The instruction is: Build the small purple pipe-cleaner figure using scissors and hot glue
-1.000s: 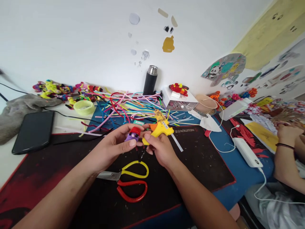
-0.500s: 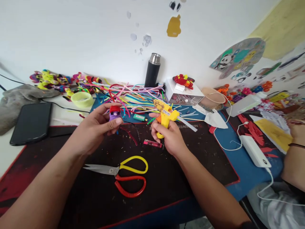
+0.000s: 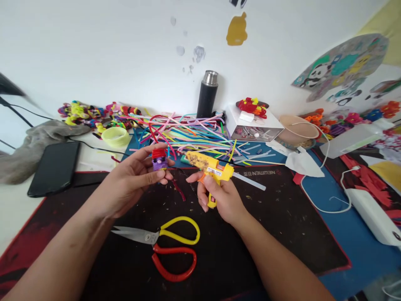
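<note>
Between the fingers and thumb of my left hand (image 3: 133,177) is a small pipe-cleaner figure (image 3: 159,161), purple with a red top. My right hand (image 3: 221,194) is wrapped round the handle of a yellow glue gun (image 3: 206,165). Its stained nozzle end points left toward the figure, a small gap apart, and a clear glue stick (image 3: 250,181) sticks out at the back. Below both hands, scissors (image 3: 169,246) with one yellow and one red handle lie slightly open on the black mat (image 3: 250,251). A dark red pipe-cleaner piece (image 3: 178,190) lies on the mat between my hands.
Loose pipe cleaners (image 3: 188,133) are heaped along the back, before a black thermos (image 3: 207,95) and a white box (image 3: 255,127). At left lie a phone (image 3: 54,168) and a green bowl-like ring (image 3: 115,137). A white power bank (image 3: 374,215) with a cable is at right.
The glue gun has moved left and turned, its nozzle now nearer the figure. The figure is turned more toward me. The whole view has shifted slightly.
</note>
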`<state>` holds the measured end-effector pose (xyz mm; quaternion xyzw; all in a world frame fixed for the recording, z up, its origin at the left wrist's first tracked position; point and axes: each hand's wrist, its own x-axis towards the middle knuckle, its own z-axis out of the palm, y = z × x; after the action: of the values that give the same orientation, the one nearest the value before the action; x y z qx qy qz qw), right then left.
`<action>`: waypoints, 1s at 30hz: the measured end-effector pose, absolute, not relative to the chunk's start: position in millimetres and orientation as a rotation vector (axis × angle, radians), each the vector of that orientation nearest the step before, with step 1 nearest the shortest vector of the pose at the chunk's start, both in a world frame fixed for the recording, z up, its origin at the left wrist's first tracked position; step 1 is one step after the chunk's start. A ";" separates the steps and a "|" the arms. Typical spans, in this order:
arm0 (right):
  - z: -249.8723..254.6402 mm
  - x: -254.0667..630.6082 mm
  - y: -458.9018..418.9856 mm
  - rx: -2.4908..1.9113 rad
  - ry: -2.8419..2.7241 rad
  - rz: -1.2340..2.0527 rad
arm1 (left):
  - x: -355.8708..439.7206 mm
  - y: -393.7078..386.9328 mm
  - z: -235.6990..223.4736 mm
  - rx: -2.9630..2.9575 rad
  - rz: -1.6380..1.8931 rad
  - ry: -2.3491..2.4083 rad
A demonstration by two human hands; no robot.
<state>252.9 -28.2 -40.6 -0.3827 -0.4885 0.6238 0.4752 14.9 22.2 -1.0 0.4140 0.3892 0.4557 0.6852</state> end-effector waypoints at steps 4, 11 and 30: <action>-38.9 254.2 -32.6 -0.903 -1.242 1.508 | 14.3 22.1 -2.1 0.997 1.008 0.888; -41.4 251.4 -37.5 -0.905 -1.299 1.565 | 15.4 21.8 -4.6 1.000 1.045 0.930; -38.6 248.7 -39.8 -0.856 -1.279 1.683 | 15.7 19.7 -7.3 1.023 1.038 0.833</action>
<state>248.7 -39.8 -38.6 -0.3412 -0.5096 0.6706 0.4173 15.7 19.7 -7.3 0.4534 0.3692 0.4602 0.6680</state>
